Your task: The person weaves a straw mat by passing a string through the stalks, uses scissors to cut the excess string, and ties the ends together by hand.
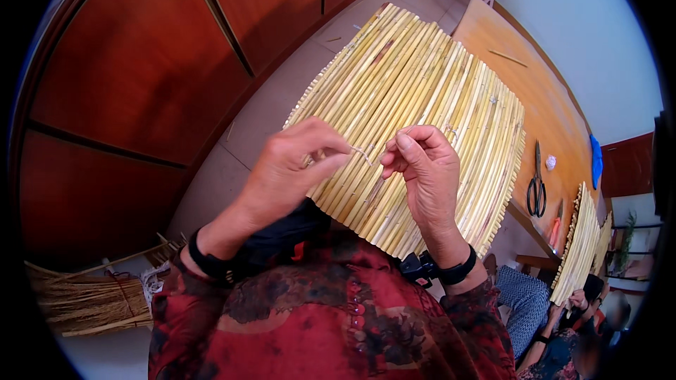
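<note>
A mat of yellow reed stalks, laid side by side and bound together, slants in front of me, partly over the table's edge. Above its near part, my left hand pinches a short, thin, pale string between thumb and fingers. The string reaches toward my right hand, whose thumb presses against its curled fingers. Whether the string's other end lies in that pinch is too small to tell. Small knots of string show along the mat to the right of my right hand.
On the wooden table lie a loose stalk, black scissors, a small pale ball and an orange-handled tool. Another person at lower right holds a second reed mat. Bundled straw lies lower left, below red-brown cabinets.
</note>
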The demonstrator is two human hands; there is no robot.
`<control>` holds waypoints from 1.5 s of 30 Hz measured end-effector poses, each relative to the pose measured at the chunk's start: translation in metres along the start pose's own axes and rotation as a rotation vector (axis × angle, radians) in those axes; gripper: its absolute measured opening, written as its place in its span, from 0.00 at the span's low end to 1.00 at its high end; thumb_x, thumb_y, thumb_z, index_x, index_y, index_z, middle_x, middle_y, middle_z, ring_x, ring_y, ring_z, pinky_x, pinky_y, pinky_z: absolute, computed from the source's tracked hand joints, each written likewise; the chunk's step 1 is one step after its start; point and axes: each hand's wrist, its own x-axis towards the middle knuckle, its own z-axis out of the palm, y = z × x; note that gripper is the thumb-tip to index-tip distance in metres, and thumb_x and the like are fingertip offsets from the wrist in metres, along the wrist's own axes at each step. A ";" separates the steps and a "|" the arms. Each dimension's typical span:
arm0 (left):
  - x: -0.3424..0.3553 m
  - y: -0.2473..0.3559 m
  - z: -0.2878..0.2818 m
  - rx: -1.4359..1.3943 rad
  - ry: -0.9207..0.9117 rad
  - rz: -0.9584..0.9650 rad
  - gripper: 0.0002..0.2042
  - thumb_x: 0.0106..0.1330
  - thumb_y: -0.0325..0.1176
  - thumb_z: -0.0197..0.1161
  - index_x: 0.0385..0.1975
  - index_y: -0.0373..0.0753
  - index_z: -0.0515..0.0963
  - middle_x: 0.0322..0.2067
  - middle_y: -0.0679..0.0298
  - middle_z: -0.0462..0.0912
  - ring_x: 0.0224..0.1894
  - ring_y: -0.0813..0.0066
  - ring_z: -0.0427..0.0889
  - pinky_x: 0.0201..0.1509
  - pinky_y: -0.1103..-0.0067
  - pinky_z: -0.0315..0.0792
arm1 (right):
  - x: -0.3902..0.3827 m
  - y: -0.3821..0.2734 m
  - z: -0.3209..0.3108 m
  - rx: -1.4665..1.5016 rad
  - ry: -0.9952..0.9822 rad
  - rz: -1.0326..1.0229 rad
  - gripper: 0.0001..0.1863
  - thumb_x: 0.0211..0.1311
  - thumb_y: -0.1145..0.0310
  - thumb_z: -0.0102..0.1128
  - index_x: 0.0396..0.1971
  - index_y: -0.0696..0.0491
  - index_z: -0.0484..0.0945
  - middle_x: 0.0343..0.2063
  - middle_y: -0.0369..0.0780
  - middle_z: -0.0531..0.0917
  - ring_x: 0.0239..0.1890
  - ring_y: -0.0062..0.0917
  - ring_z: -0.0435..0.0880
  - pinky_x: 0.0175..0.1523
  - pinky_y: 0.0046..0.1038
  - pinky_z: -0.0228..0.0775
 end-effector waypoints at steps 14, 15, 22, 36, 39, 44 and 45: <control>0.005 -0.005 0.016 -0.276 -0.056 -0.225 0.06 0.60 0.26 0.60 0.33 0.32 0.78 0.31 0.68 0.75 0.32 0.86 0.71 0.35 0.87 0.65 | 0.001 0.003 0.004 0.020 -0.053 0.022 0.05 0.61 0.72 0.53 0.33 0.58 0.71 0.28 0.41 0.78 0.26 0.21 0.78 0.29 0.22 0.74; 0.004 -0.005 0.016 -0.307 -0.067 -0.246 0.06 0.60 0.26 0.60 0.33 0.32 0.78 0.30 0.68 0.75 0.31 0.87 0.71 0.34 0.88 0.65 | 0.002 0.003 0.004 0.027 -0.059 0.031 0.05 0.61 0.72 0.54 0.33 0.58 0.71 0.28 0.41 0.78 0.26 0.21 0.78 0.29 0.22 0.74; 0.005 -0.006 0.017 -0.364 -0.093 -0.309 0.04 0.60 0.25 0.59 0.31 0.32 0.78 0.28 0.70 0.73 0.29 0.90 0.68 0.30 0.88 0.62 | 0.002 0.005 0.006 0.036 -0.070 0.070 0.07 0.61 0.70 0.54 0.33 0.58 0.72 0.28 0.40 0.78 0.26 0.19 0.77 0.30 0.20 0.73; 0.007 -0.002 0.013 -0.024 -0.128 -0.088 0.02 0.55 0.21 0.58 0.28 0.33 0.76 0.26 0.66 0.74 0.26 0.84 0.70 0.28 0.86 0.64 | 0.005 0.005 0.004 -0.080 -0.160 0.083 0.06 0.62 0.71 0.52 0.34 0.58 0.72 0.27 0.37 0.77 0.26 0.17 0.76 0.31 0.18 0.72; 0.006 -0.006 0.013 0.089 -0.097 0.016 0.03 0.54 0.20 0.57 0.27 0.33 0.75 0.25 0.66 0.74 0.25 0.83 0.71 0.28 0.85 0.65 | 0.003 0.004 0.002 -0.224 -0.252 0.072 0.06 0.63 0.70 0.51 0.34 0.58 0.72 0.27 0.36 0.76 0.26 0.15 0.74 0.32 0.17 0.70; 0.004 -0.009 0.006 -0.080 -0.091 -0.105 0.03 0.54 0.21 0.57 0.27 0.33 0.75 0.27 0.65 0.75 0.27 0.81 0.73 0.30 0.85 0.67 | 0.002 0.001 -0.004 -0.325 -0.268 0.004 0.07 0.64 0.70 0.50 0.35 0.58 0.71 0.28 0.35 0.76 0.28 0.15 0.73 0.34 0.16 0.68; 0.002 -0.013 0.007 -0.383 -0.124 -0.269 0.02 0.55 0.22 0.56 0.28 0.33 0.74 0.28 0.63 0.75 0.29 0.79 0.74 0.32 0.84 0.68 | 0.002 0.001 -0.005 -0.318 -0.275 -0.029 0.07 0.64 0.70 0.50 0.36 0.58 0.71 0.28 0.36 0.76 0.28 0.15 0.74 0.35 0.17 0.68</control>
